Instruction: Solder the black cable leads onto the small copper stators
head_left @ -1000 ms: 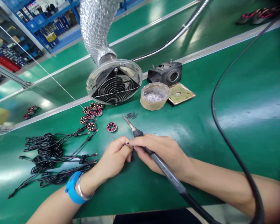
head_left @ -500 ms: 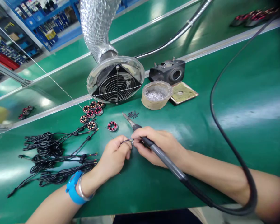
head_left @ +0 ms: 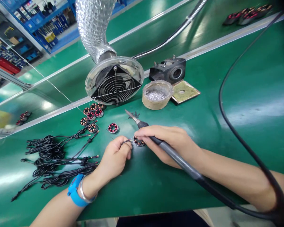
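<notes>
My left hand (head_left: 117,154) is closed in a pinch on thin wires (head_left: 127,141), whose ends reach the rim of a small motor stator (head_left: 139,143). My right hand (head_left: 174,143) grips a soldering iron (head_left: 191,170), its tip pointing up and left, above the bench and away from the stator. The right thumb and fingertip are at the stator's right edge and partly cover it; whether they hold it I cannot tell. Just beyond lies another stator (head_left: 113,128) with red windings. Several short dark tube pieces (head_left: 135,115) lie behind the iron's tip.
Bundled black cables (head_left: 47,151) and a group of stators (head_left: 92,113) lie to the left. A fume extractor (head_left: 115,83) hangs over the back. Behind stand a round pot of solder-like metal bits (head_left: 157,96), a yellow sponge tray (head_left: 186,91) and a black iron holder (head_left: 168,71). The iron's cord (head_left: 221,94) loops at right.
My right hand and the soldering iron have shifted slightly right, uncovering the stator by the wires. My left hand keeps its pinch almost unmoved. The view has shifted a little.
</notes>
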`<state>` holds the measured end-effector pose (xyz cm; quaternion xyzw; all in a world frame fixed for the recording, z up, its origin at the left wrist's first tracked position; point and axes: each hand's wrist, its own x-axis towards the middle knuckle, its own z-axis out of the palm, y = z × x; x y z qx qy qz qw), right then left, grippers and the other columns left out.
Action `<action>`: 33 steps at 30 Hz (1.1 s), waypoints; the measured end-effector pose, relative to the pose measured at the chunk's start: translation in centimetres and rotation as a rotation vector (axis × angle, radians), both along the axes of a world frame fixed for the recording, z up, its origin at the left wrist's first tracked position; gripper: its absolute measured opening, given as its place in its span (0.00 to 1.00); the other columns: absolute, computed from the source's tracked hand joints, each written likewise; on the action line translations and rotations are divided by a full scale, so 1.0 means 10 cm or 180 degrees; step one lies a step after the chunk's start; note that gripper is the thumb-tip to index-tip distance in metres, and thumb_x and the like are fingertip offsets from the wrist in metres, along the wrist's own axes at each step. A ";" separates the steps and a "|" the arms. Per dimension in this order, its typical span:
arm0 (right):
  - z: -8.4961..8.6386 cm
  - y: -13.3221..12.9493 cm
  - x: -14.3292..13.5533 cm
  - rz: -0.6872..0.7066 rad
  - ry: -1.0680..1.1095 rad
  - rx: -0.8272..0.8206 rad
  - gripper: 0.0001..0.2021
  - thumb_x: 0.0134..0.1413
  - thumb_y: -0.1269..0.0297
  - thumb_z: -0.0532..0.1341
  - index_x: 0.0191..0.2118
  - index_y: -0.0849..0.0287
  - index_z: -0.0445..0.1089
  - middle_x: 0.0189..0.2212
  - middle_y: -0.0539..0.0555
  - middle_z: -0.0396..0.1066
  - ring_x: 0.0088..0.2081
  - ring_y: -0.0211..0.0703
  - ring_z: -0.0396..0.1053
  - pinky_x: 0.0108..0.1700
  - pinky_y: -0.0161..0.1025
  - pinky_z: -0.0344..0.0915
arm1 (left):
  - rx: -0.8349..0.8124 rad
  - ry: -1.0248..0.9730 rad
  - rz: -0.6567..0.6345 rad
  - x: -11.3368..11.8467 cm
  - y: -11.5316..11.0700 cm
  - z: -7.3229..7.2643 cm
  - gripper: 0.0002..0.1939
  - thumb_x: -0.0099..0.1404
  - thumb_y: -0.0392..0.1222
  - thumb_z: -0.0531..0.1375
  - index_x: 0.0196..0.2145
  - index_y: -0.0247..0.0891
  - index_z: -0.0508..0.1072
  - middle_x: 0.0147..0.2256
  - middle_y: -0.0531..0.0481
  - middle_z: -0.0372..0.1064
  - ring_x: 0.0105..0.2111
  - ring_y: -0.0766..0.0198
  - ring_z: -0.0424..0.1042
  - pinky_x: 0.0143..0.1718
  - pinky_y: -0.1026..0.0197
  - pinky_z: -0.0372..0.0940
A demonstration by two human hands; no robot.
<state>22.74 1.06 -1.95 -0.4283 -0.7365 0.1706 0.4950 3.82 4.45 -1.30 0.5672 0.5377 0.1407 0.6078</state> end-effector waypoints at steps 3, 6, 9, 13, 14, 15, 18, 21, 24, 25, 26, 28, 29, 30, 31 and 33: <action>0.13 -0.04 0.10 -0.0127 -0.0081 -0.0010 0.13 0.61 0.71 0.57 0.50 0.55 0.70 0.36 0.53 0.76 0.35 0.39 0.74 0.36 0.35 0.71 | 0.0028 0.0041 -0.0097 0.01 0.02 0.01 0.14 0.65 0.45 0.52 0.24 0.39 0.61 0.16 0.61 0.52 0.15 0.74 0.46 0.19 0.67 0.44; 0.20 -0.09 0.17 -0.0141 0.0074 0.0013 0.11 0.60 0.67 0.57 0.46 0.54 0.72 0.27 0.52 0.71 0.27 0.39 0.69 0.28 0.37 0.67 | 0.0033 0.0046 -0.0198 0.01 0.03 0.02 0.15 0.66 0.46 0.52 0.24 0.38 0.62 0.16 0.61 0.52 0.15 0.73 0.46 0.19 0.67 0.44; 0.21 -0.12 0.18 -0.0060 0.0269 -0.0001 0.10 0.56 0.71 0.55 0.40 0.53 0.71 0.23 0.50 0.69 0.22 0.37 0.65 0.23 0.37 0.62 | 0.0023 0.0012 -0.0221 0.00 0.03 0.02 0.15 0.66 0.46 0.52 0.24 0.38 0.61 0.16 0.62 0.50 0.15 0.73 0.46 0.19 0.67 0.45; 0.17 -0.11 0.17 -0.0026 0.0352 -0.0114 0.10 0.51 0.74 0.55 0.35 0.53 0.70 0.23 0.49 0.68 0.21 0.37 0.64 0.22 0.37 0.60 | -0.0014 0.0027 -0.0241 0.00 0.03 0.02 0.15 0.66 0.47 0.52 0.24 0.39 0.61 0.16 0.62 0.49 0.15 0.73 0.45 0.19 0.66 0.44; 0.17 -0.10 0.16 -0.0014 0.0360 -0.0131 0.10 0.51 0.74 0.55 0.35 0.53 0.70 0.23 0.49 0.67 0.21 0.37 0.64 0.22 0.37 0.59 | -0.0017 0.0032 -0.0242 0.01 0.03 0.02 0.15 0.66 0.47 0.52 0.24 0.39 0.61 0.16 0.62 0.50 0.15 0.73 0.45 0.19 0.66 0.44; 0.16 -0.10 0.17 0.0002 0.0362 -0.0140 0.10 0.51 0.74 0.55 0.35 0.53 0.70 0.22 0.49 0.67 0.21 0.37 0.64 0.22 0.37 0.59 | -0.0015 0.0031 -0.0244 0.01 0.03 0.03 0.15 0.66 0.47 0.52 0.24 0.39 0.62 0.16 0.62 0.50 0.15 0.73 0.45 0.19 0.66 0.45; 0.17 -0.10 0.18 0.0038 0.0354 -0.0159 0.10 0.51 0.74 0.55 0.35 0.53 0.70 0.22 0.49 0.67 0.21 0.37 0.64 0.22 0.37 0.59 | -0.0011 0.0030 -0.0276 0.01 0.04 0.03 0.15 0.67 0.47 0.52 0.24 0.39 0.62 0.16 0.62 0.49 0.15 0.73 0.46 0.20 0.66 0.46; 0.20 -0.12 0.21 0.0104 0.0257 -0.0272 0.10 0.51 0.74 0.55 0.35 0.53 0.70 0.22 0.49 0.66 0.22 0.37 0.64 0.23 0.37 0.59 | -0.0009 0.0015 -0.0285 0.00 0.04 0.02 0.15 0.67 0.47 0.52 0.24 0.38 0.62 0.16 0.62 0.50 0.15 0.73 0.46 0.20 0.67 0.46; 0.20 -0.12 0.21 0.0151 0.0257 -0.0281 0.10 0.51 0.75 0.55 0.36 0.54 0.70 0.22 0.50 0.65 0.22 0.37 0.64 0.22 0.37 0.59 | -0.0006 -0.0001 -0.0293 0.00 0.04 0.01 0.15 0.67 0.47 0.52 0.24 0.38 0.62 0.17 0.61 0.51 0.16 0.73 0.46 0.20 0.67 0.45; 0.20 -0.12 0.20 0.0152 0.0300 -0.0260 0.10 0.51 0.74 0.55 0.36 0.54 0.70 0.22 0.50 0.65 0.22 0.37 0.63 0.22 0.37 0.58 | -0.0006 0.0001 -0.0296 0.00 0.03 0.01 0.15 0.68 0.47 0.52 0.24 0.38 0.62 0.17 0.61 0.51 0.16 0.73 0.46 0.20 0.67 0.45; 0.20 -0.12 0.19 0.0150 0.0344 -0.0242 0.10 0.51 0.74 0.55 0.36 0.54 0.70 0.22 0.50 0.64 0.21 0.37 0.62 0.22 0.37 0.58 | -0.0004 0.0005 -0.0294 0.00 0.03 0.01 0.15 0.68 0.47 0.52 0.25 0.38 0.62 0.17 0.61 0.52 0.16 0.74 0.46 0.20 0.67 0.45; 0.19 -0.12 0.17 0.0163 0.0402 -0.0226 0.11 0.50 0.74 0.54 0.36 0.54 0.70 0.21 0.49 0.63 0.20 0.36 0.61 0.21 0.37 0.57 | 0.0003 0.0008 -0.0282 0.00 0.03 0.01 0.15 0.68 0.47 0.52 0.25 0.38 0.62 0.17 0.61 0.52 0.16 0.74 0.47 0.19 0.67 0.45; 0.19 -0.12 0.16 0.0180 0.0403 -0.0219 0.11 0.50 0.74 0.54 0.36 0.54 0.70 0.21 0.49 0.63 0.20 0.36 0.60 0.21 0.37 0.57 | 0.0006 0.0011 -0.0276 0.00 0.03 0.01 0.15 0.68 0.47 0.52 0.25 0.38 0.62 0.17 0.61 0.52 0.16 0.74 0.47 0.19 0.67 0.45; 0.19 -0.12 0.16 0.0198 0.0387 -0.0214 0.11 0.49 0.75 0.54 0.36 0.54 0.70 0.20 0.49 0.62 0.20 0.36 0.60 0.22 0.37 0.57 | 0.0009 0.0012 -0.0271 0.00 0.03 0.01 0.15 0.68 0.47 0.52 0.25 0.38 0.62 0.17 0.61 0.52 0.16 0.74 0.47 0.19 0.67 0.45; 0.19 -0.13 0.15 0.0214 0.0366 -0.0197 0.12 0.49 0.75 0.54 0.36 0.55 0.70 0.20 0.48 0.62 0.20 0.36 0.59 0.22 0.37 0.57 | 0.0015 0.0013 -0.0272 0.00 0.03 0.02 0.15 0.68 0.47 0.52 0.25 0.38 0.62 0.17 0.61 0.52 0.16 0.74 0.47 0.19 0.67 0.45; 0.19 -0.14 0.15 0.0223 0.0339 -0.0141 0.13 0.49 0.76 0.54 0.37 0.55 0.71 0.20 0.48 0.61 0.20 0.36 0.59 0.22 0.37 0.57 | 0.0022 0.0011 -0.0293 0.00 0.03 0.02 0.16 0.68 0.47 0.52 0.25 0.38 0.62 0.17 0.61 0.51 0.16 0.73 0.47 0.19 0.67 0.45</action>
